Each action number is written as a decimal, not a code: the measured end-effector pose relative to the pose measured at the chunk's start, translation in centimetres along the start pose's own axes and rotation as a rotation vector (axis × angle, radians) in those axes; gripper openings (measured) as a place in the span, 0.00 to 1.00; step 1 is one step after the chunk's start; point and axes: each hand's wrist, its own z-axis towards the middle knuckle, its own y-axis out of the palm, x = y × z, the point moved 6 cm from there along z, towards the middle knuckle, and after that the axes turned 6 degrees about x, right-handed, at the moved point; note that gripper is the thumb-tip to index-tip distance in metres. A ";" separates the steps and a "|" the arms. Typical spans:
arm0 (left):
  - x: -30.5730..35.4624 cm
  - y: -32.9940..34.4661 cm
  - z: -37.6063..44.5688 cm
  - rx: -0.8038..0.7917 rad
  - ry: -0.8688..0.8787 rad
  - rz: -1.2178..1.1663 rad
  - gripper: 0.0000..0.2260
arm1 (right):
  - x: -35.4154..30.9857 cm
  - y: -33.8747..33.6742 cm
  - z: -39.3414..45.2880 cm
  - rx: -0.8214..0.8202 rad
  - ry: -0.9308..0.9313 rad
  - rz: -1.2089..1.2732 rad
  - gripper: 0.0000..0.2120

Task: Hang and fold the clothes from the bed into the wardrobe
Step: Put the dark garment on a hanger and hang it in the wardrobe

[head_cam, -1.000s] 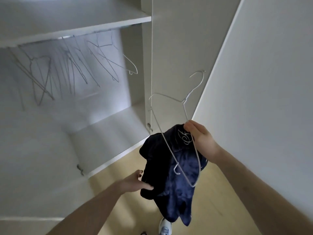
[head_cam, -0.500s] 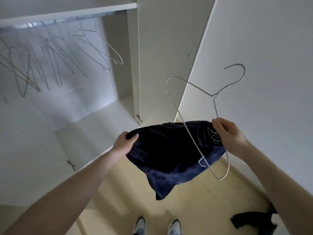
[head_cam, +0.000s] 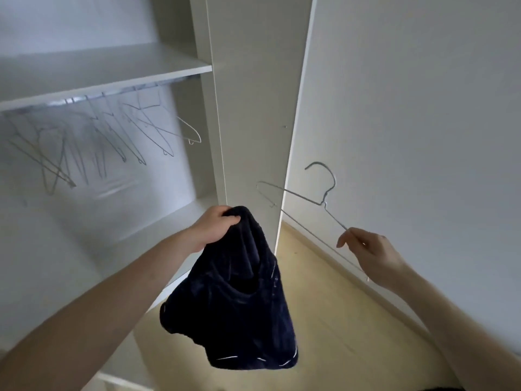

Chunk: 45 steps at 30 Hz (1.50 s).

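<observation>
A dark navy garment hangs bunched from my left hand, which grips its top edge in front of the open white wardrobe. To the right, my right hand pinches the lower arm of a thin wire hanger, held clear of the garment with its hook pointing up. Hanger and garment do not touch.
Several empty wire hangers hang on the rail under a white shelf inside the wardrobe. A white wall stands at the right. Pale wooden floor lies below.
My right hand let go of the garment and now holds only the hanger, off to the right. My left hand has lifted the garment alone, so it hangs down bunched. The view tilted up.
</observation>
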 end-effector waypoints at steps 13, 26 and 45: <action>4.8 1.3 -5.2 0.185 0.034 0.069 0.07 | 0.6 -8.8 -5.2 -0.094 -0.179 0.042 0.16; 15.5 2.0 -10.9 0.660 0.402 0.527 0.12 | -0.4 -14.5 -6.6 -0.250 -0.262 -0.020 0.20; 22.5 6.7 -10.2 0.780 0.562 0.674 0.11 | 0.5 -19.6 -5.6 -0.254 -0.336 -0.068 0.22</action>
